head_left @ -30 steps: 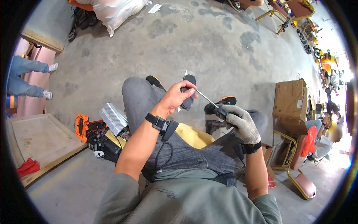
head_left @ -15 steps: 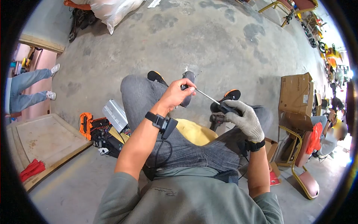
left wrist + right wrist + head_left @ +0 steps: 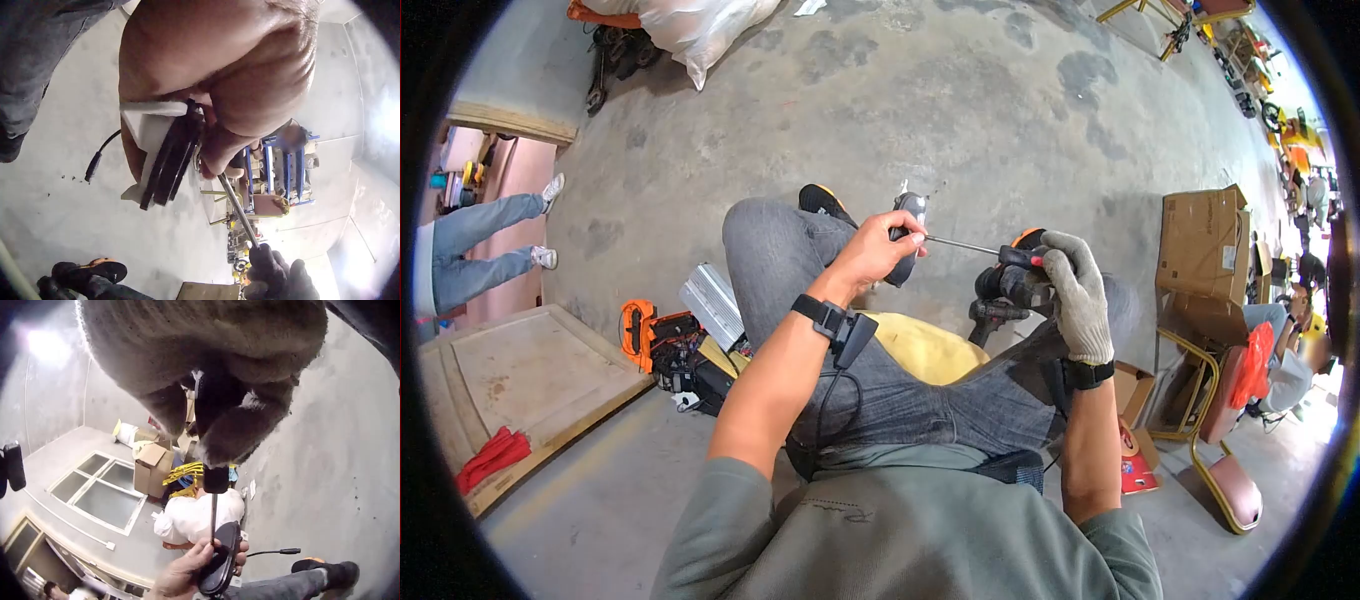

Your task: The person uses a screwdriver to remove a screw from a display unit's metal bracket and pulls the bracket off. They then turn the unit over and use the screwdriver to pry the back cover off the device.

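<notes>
Screwdriver (image 3: 1012, 256) in gloved right grip (image 3: 1082, 305); shirt script (image 3: 852, 516) illegible.

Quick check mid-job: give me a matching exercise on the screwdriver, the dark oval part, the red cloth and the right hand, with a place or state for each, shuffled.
Things:
1. screwdriver
2. dark oval part
3. red cloth
4. right hand

Places and states:
A. lying on the pale board at the person's left
B. gloved
C. handle in the right hand's grip
D. held in the bare left hand

Pairs: 1-C, 2-D, 3-A, 4-B
</notes>
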Motion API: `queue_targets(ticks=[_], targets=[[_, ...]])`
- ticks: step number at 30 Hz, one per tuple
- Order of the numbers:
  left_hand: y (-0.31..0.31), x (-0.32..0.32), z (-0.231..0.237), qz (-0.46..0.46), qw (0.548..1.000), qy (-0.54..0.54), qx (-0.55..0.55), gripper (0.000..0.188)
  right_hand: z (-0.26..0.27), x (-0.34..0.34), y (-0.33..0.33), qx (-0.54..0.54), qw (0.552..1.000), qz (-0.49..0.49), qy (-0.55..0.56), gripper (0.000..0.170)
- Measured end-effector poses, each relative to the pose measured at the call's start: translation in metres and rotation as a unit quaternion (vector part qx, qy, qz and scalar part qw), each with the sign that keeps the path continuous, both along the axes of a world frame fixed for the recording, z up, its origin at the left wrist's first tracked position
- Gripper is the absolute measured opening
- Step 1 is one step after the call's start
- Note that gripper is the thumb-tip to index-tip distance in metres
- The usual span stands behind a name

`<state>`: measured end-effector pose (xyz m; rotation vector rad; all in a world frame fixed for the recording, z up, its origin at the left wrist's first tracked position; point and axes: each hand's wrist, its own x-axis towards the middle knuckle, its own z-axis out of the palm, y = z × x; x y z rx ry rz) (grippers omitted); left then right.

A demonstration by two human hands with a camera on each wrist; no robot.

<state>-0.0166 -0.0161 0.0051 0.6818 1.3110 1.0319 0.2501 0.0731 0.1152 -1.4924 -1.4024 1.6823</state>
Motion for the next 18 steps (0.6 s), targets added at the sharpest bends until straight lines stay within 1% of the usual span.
queue_targets(ticks=[1,3,7,9,11,12,13,14,15,17,18], targets=[[0.000,0.000,0.000,0.003,1.000,0.007,-0.003,0.009,-0.002,0.002,0.000,-0.002,1.000,0.000,0.001,0.032],[0.000,0.000,0.000,0.004,1.000,0.015,-0.007,0.009,-0.006,0.007,0.000,0.012,0.999,0.044,-0.001,0.036],[0.000,-0.001,-0.003,0.007,1.000,0.017,-0.016,0.009,-0.009,0.009,0.002,-0.012,0.998,0.055,0.001,0.036],[0.001,0.000,0.000,0.003,1.000,0.023,-0.014,0.010,-0.010,0.009,0.004,-0.035,0.998,0.040,0.027,0.034],[0.002,0.001,0.004,0.008,1.000,-0.008,-0.021,0.020,-0.013,0.011,0.006,-0.036,0.998,0.033,0.037,0.034],[0.003,0.002,0.005,0.007,1.000,-0.007,-0.022,0.020,-0.014,0.012,0.006,-0.037,0.998,0.027,0.047,0.033],[0.003,0.003,0.006,0.016,1.000,-0.022,-0.009,0.030,-0.016,0.012,0.006,-0.037,0.998,0.026,0.048,0.033],[0.003,0.004,0.008,0.025,0.999,-0.037,0.003,0.041,-0.017,0.012,0.005,-0.031,0.997,0.004,0.068,0.033],[0.003,0.005,0.011,0.024,0.999,-0.037,0.003,0.041,-0.018,0.013,0.005,-0.025,0.996,-0.018,0.087,0.034],[0.002,0.007,0.016,0.070,0.996,-0.063,-0.001,0.058,-0.017,0.014,0.007,-0.026,0.995,-0.035,0.085,0.034],[0.003,0.007,0.015,0.069,0.996,-0.063,-0.001,0.058,-0.016,0.015,0.008,-0.026,0.995,-0.050,0.083,0.035]])
